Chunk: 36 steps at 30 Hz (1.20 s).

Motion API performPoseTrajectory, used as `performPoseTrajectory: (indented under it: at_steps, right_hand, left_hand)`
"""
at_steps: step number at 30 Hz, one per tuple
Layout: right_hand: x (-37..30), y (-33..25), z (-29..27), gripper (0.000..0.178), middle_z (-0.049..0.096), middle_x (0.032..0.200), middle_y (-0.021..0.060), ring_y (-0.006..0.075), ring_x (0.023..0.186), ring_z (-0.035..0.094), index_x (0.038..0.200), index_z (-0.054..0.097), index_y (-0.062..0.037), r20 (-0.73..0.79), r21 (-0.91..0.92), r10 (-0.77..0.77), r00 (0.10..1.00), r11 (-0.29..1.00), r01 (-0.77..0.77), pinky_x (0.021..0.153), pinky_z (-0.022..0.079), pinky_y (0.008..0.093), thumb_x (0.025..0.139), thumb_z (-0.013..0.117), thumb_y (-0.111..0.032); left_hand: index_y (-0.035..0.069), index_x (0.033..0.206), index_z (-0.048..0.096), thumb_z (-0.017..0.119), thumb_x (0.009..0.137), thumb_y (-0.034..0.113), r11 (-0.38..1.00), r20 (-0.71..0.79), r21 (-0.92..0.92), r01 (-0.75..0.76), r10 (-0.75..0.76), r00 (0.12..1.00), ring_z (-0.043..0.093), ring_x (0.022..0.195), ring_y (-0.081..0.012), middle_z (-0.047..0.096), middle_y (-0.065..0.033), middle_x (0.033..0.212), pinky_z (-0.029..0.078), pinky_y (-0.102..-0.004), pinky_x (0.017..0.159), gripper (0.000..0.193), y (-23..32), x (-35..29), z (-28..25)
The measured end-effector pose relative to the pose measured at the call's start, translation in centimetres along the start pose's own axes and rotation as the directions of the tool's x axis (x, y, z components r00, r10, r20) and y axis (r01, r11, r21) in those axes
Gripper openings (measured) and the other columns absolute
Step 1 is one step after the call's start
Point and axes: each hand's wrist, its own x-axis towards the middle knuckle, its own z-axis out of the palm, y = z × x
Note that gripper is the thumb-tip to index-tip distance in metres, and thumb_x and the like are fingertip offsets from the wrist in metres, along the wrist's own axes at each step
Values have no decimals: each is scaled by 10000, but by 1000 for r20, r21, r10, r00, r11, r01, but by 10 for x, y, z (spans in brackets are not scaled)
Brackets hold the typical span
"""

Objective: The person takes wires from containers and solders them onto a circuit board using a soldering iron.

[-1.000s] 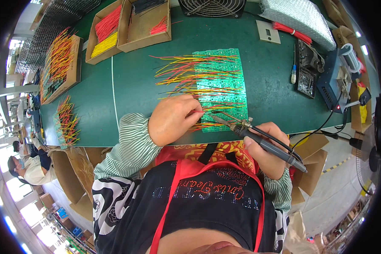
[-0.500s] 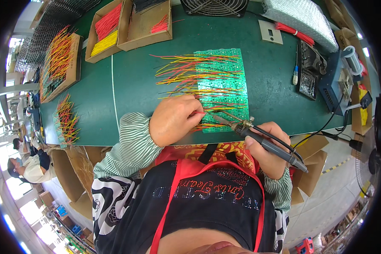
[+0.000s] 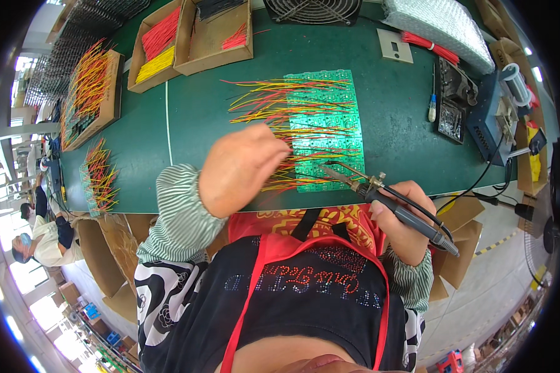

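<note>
While the long green-topped workbench (image 3: 186, 124) carries everything, the work sits at its near edge: a green panel of small circuit boards (image 3: 326, 124) lying flat, with thin red and yellow wires (image 3: 261, 102) fanning off its left side. Behind it stand brown cardboard trays of sorted red and yellow wire (image 3: 158, 46), and to the right a dark soldering station (image 3: 488, 115) beside a wire spool. The right hand (image 3: 407, 217) is wrapped firmly round the black-handled soldering iron (image 3: 392, 202), tip resting on the panel's near rows. The left hand (image 3: 239, 168) hovers over the wire ends just left of that tip; its fingertips are turned away, so whether it pinches a wire cannot be told. To do this joint well, I judge the left hand should hold the wire steady against its pad, fingers clear of the hot tip, and the iron should stay low and slanted.
</note>
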Motion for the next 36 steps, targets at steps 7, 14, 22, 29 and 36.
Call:
performPoseTrajectory:
  at_steps: [7,14,22,29,36]
  right_hand:
    - [-2,-1,-6,163,628,679,39,64,585,566,798,594,5,-51,-2,46,998,999,-46,551,463,221,696,708,-51]
    - [1,3,-2,165,628,678,48,78,588,575,802,593,6,-37,-8,21,999,1000,-21,555,469,230,691,704,-45]
    - [4,5,-2,170,629,676,46,78,584,575,805,590,10,-36,32,57,998,998,-56,555,469,226,685,702,-35]
    - [2,1,-10,169,630,672,38,61,579,559,811,590,8,-43,-2,21,999,1000,-21,551,462,218,699,706,-44]
    - [-3,-1,-17,169,628,677,35,61,581,555,820,595,1,-73,-17,34,997,999,-36,553,453,214,701,707,-42]
  left_hand:
    - [40,811,612,626,799,137,994,111,-108,-33,45,993,585,720,-273,590,-95,758,461,-376,635,99,8,12,32]
    - [42,791,604,627,798,153,995,157,-103,-11,27,987,578,685,-264,585,-85,741,448,-371,594,114,5,16,35]
    - [41,782,601,637,786,155,995,166,-97,3,13,986,580,654,-252,580,-81,708,447,-367,572,120,5,18,37]
    - [34,785,604,641,781,147,996,173,-90,-9,25,985,581,659,-250,581,-86,714,447,-360,568,120,6,20,35]
    - [28,786,634,643,781,118,999,-27,-18,-50,49,998,590,686,-260,589,-93,741,457,-362,593,90,10,23,18]
